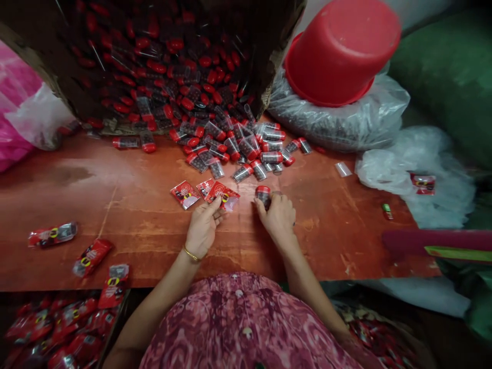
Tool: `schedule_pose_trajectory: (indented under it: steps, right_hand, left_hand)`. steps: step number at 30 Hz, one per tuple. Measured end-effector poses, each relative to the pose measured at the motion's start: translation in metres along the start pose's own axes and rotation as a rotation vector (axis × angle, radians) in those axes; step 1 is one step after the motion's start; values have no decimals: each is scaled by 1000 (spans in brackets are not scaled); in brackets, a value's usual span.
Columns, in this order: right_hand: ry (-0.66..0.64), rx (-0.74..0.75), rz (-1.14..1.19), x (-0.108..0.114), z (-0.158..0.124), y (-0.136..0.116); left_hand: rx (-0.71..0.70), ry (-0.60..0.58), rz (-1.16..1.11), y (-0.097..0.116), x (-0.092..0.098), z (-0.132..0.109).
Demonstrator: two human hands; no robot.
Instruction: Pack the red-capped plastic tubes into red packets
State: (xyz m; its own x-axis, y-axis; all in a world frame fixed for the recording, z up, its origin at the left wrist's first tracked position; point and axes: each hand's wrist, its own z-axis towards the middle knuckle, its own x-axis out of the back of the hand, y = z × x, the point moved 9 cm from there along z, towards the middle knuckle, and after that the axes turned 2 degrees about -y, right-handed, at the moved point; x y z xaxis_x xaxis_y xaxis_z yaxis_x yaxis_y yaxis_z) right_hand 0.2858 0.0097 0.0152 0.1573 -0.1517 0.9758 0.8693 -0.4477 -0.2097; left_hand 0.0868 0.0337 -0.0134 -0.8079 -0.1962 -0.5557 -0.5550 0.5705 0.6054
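From afar I see the left hand (202, 224) pinching a red packet (227, 197), apart from the right hand (280, 214) clamped on a red-topped container (263, 191), both midway between the near and far edges of the tabletop (142, 192), with more containers (232, 146) heaped toward the far edge and filled packets (92, 257) toward the near-left corner.
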Motion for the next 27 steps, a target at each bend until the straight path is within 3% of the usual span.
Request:
schedule_pose_trajectory:
  steps: [3, 7, 11, 16, 22, 27]
  right_hand:
    - [-5, 112, 149, -7, -7, -2]
    - [-60, 146, 709, -9, -25, 0]
    - [-186, 128, 1130, 9, -45, -5]
    - [-201, 210, 1135, 35, -55, -20]
    - [-217, 148, 1186, 27, -54, -24]
    - [-304, 125, 1245, 25, -59, -29]
  left_hand:
    - [20, -34, -28, -3, -3, -1]
    - [9, -46, -3, -2, -3, -5]
    - [6, -43, 58, -1, -5, -10]
    - [-50, -74, 158, 2, -14, -17]
    - [-103, -45, 159, 6, -14, -16]
    - [-25, -25, 103, 1, -8, -9]
